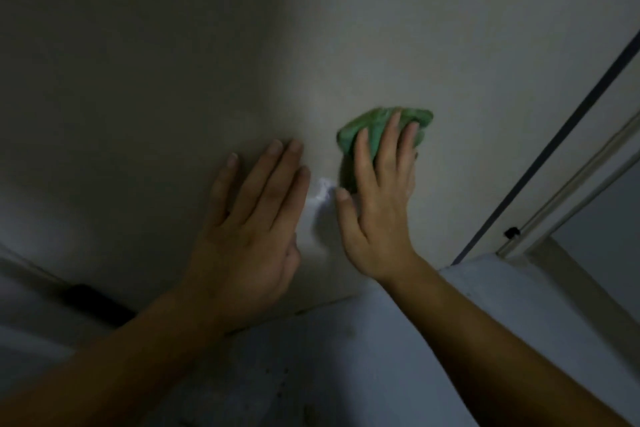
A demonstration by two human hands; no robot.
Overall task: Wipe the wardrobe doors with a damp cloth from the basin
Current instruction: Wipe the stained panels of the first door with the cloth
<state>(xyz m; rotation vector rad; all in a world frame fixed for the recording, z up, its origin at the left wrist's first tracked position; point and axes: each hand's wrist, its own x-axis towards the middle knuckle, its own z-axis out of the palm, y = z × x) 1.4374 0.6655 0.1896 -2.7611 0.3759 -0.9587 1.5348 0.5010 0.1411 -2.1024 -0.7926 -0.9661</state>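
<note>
The left hand (249,229) lies flat on the wardrobe door (173,80), its fingers (277,180) straight, close together and holding nothing. The right hand (377,211) presses one green cloth (374,123) against the same door. Its fingers (398,149) are straight and slightly spread over the cloth, with the thumb out to the side. The bunched cloth shows under and just beyond these fingertips. The two hands are side by side, near each other but apart, with a small bright patch (323,187) on the door between them. Right of the right fingers, a dark strip (554,149) runs along the door's edge. No writing is legible.
</note>
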